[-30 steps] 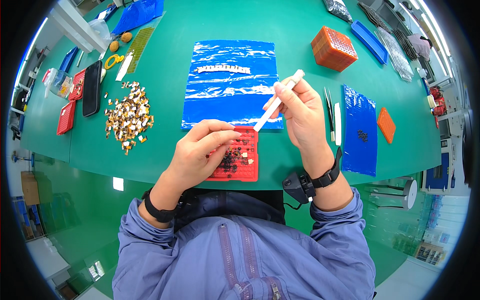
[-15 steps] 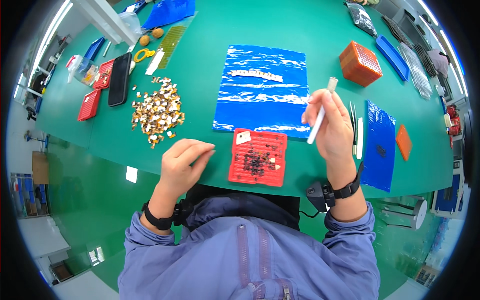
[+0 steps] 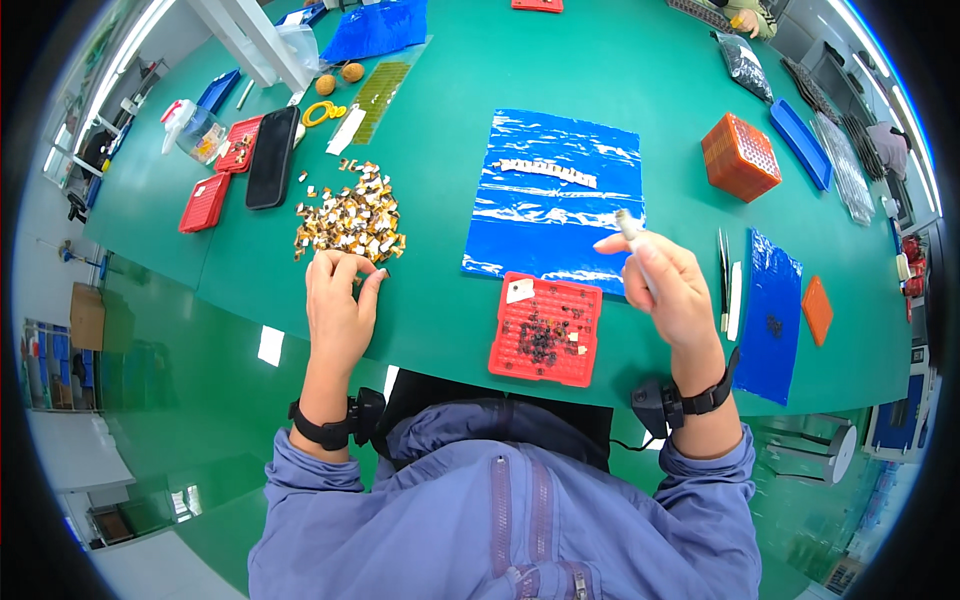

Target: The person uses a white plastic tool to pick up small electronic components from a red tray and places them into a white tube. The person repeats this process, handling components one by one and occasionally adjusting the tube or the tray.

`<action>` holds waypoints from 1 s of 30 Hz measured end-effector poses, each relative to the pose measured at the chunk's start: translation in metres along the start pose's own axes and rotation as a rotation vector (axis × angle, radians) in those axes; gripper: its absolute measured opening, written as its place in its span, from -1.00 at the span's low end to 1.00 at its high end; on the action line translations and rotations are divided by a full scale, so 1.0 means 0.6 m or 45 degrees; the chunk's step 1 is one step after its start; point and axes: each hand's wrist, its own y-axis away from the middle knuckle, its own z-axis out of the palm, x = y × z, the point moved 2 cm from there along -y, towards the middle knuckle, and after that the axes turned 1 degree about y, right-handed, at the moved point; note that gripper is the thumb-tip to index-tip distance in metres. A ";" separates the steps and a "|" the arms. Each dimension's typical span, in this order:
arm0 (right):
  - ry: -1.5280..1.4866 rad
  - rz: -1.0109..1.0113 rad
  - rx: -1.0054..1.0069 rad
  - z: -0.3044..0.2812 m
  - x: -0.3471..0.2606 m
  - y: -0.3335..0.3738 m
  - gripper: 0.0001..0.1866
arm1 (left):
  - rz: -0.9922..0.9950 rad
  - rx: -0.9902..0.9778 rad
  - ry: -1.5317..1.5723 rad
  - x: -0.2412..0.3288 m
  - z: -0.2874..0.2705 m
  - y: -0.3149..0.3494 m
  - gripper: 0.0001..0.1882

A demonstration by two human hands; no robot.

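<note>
My left hand [image 3: 340,305] is at the near edge of a pile of small white and amber pieces [image 3: 352,215], its thumb apart from its fingers. Whether a fingertip touches a piece I cannot tell. In my right hand [image 3: 675,290] is a white pen-like stick [image 3: 628,225] with a beige end pointing up and away. This hand hovers by the near right corner of a shiny blue sheet [image 3: 540,250]. A curved row of small whitish pieces [image 3: 548,173] lies on that sheet. Between my hands sits a red ridged tray [image 3: 515,350] with tiny black parts [image 3: 543,338] scattered in it.
To the right are tweezers [image 3: 723,270], a white strip [image 3: 735,300], another blue sheet [image 3: 765,340] and an orange block stack [image 3: 740,158]. A black phone [image 3: 271,160] and red trays [image 3: 205,203] lie left. A co-worker's hand [image 3: 746,21] shows at the far right.
My left hand has moved from beside the red tray to the pile. My right hand has lowered and turned the stick. The view has shifted slightly.
</note>
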 end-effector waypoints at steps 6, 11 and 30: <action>0.068 0.142 -0.124 0.007 0.006 0.008 -0.85 | -0.276 -0.361 1.179 0.062 0.002 -0.009 -0.95; 0.127 0.138 -0.220 0.012 -0.005 0.012 -0.81 | -0.229 -0.839 1.880 0.155 0.017 -0.041 -0.92; 0.154 0.083 -0.115 -0.001 -0.006 0.010 -0.87 | -0.437 -1.263 2.581 0.184 0.104 -0.067 -0.89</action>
